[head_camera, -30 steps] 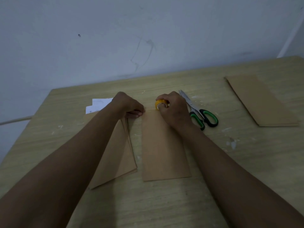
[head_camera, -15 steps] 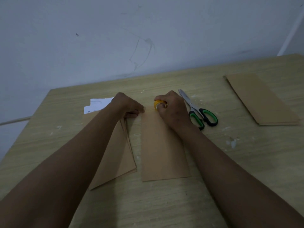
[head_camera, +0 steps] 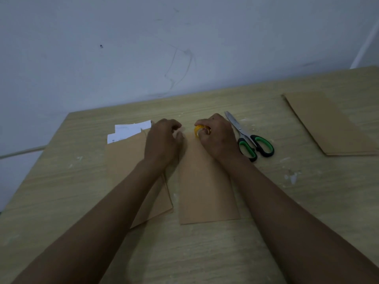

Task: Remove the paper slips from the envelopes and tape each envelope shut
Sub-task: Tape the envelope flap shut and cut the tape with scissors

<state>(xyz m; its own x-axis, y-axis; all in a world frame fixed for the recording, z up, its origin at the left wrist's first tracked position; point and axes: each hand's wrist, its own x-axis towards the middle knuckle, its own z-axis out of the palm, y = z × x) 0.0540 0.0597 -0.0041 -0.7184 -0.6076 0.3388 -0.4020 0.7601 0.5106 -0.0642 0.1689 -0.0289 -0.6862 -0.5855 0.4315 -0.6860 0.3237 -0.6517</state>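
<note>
1. The right hand (head_camera: 217,138) is curled round a yellow roll of tape (head_camera: 199,130), holding it at the far end of the middle envelope (head_camera: 207,181), where the opening looks to be
2. The left hand (head_camera: 164,140) has its fingers bent at that same end; it seems to pinch the loose end of the tape, but I cannot tell for sure
3. A second envelope (head_camera: 127,160) lies just left, under the left forearm, with white paper slips (head_camera: 129,131) beyond its far end, likely set aside as already removed
4. Scissors (head_camera: 249,138) lie just beside the right hand, within easy reach for cutting
5. More envelopes (head_camera: 330,124) lie well apart at the table's (head_camera: 287,201) right edge
</note>
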